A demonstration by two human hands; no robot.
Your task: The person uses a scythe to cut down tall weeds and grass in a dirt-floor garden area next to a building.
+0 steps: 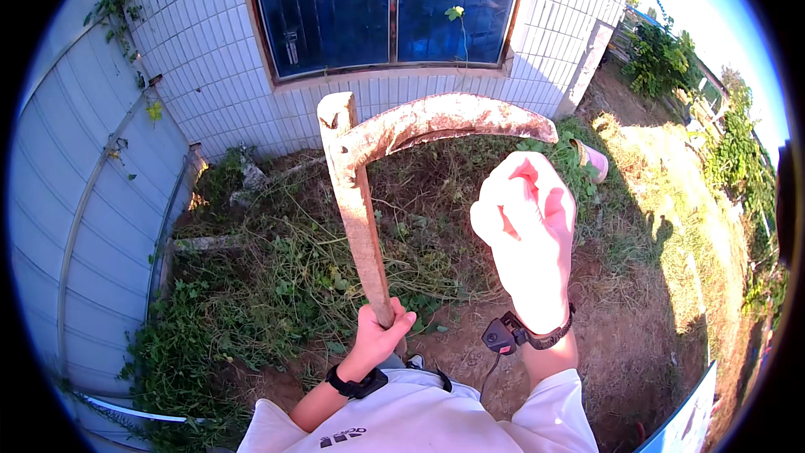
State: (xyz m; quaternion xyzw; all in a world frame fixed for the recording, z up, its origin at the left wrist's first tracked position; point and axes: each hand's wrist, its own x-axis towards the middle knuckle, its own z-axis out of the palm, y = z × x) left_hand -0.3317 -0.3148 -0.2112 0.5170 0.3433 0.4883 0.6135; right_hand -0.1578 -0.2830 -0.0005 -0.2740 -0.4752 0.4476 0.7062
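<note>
A sickle stands upright in front of me, with a straight wooden handle. From the handle's top its rusty curved blade reaches to the right, the tip bending slightly down. My left hand is closed around the handle's lower end. Just below the blade's tip, my right hand is raised and apart from the blade. Its fingers are curled in, brightly sunlit, and nothing shows in them. Both wrists wear dark straps: a black device on the left and a small camera-like box with a cable on the right.
Ahead is a white tiled wall with a red-framed window. A pale metal sheet fence runs along the left. Weeds and dry vines cover the ground. A pinkish bucket lies by the wall's right end. Sunlit grass stretches right.
</note>
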